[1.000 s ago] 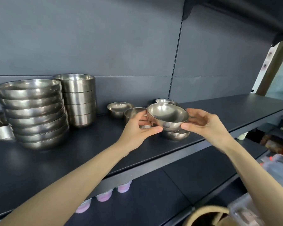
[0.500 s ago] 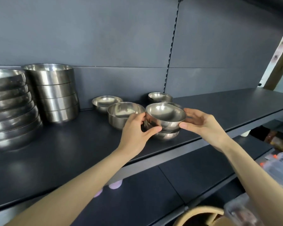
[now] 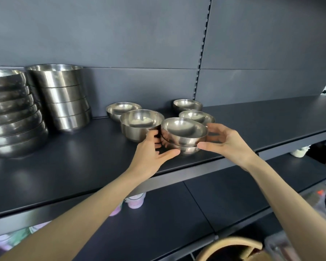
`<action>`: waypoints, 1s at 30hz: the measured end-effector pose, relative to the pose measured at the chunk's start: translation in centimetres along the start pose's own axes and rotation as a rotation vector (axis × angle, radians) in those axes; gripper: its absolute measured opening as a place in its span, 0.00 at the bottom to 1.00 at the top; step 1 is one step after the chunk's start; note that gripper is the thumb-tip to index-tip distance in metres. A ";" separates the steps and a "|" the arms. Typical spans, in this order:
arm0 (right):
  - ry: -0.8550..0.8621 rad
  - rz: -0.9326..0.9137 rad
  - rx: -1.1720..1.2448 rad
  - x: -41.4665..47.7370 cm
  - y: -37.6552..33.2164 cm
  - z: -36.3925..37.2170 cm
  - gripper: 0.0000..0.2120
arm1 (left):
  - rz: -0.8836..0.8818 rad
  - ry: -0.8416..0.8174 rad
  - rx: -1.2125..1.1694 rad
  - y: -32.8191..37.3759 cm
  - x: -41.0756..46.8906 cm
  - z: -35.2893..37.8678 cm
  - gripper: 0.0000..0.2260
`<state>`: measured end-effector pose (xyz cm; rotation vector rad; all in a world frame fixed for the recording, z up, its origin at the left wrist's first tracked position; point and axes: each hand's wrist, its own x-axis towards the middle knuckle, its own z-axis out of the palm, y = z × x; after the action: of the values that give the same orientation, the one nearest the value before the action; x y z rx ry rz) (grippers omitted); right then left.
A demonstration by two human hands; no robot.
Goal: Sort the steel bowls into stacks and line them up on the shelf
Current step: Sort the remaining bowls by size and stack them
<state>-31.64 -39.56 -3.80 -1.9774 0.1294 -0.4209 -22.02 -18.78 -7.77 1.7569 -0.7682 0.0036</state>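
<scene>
Fingers (image 3: 155, 138) of left hand (image 3: 149, 157) and right hand (image 3: 228, 144) cup the bowl stack (image 3: 183, 139), larger bowl (image 3: 137, 129) close alongside.

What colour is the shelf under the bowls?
Dark grey, matte; the shelf shows best in the head view.

The scene is shown by one wide-angle camera worn on the head. It is directed forward and slightly downward at the shelf (image 3: 262, 117), from close range: both forearms are seen entering from the bottom edge. The left hand (image 3: 149, 157), the right hand (image 3: 228, 144) and the small bowl (image 3: 183, 129) gripped between their fingers are placed near the centre. Beyond the fingertips the back panel (image 3: 120, 34) is seen; below the fingers, a lower shelf (image 3: 224, 200).
</scene>
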 end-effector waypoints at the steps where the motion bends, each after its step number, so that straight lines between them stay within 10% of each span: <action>1: -0.009 0.006 -0.015 0.0 0.0 0.1 0.24 | -0.028 -0.010 -0.016 -0.2 0.2 0.0 0.24; 30: 0.132 -0.054 0.004 5.7 -3.4 -4.4 0.23 | -0.070 -0.221 0.094 5.4 11.7 -0.8 0.24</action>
<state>-28.22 -43.43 2.29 -1.9526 0.1584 -0.5867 -15.18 -24.50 1.57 1.8935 -0.8767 -0.2076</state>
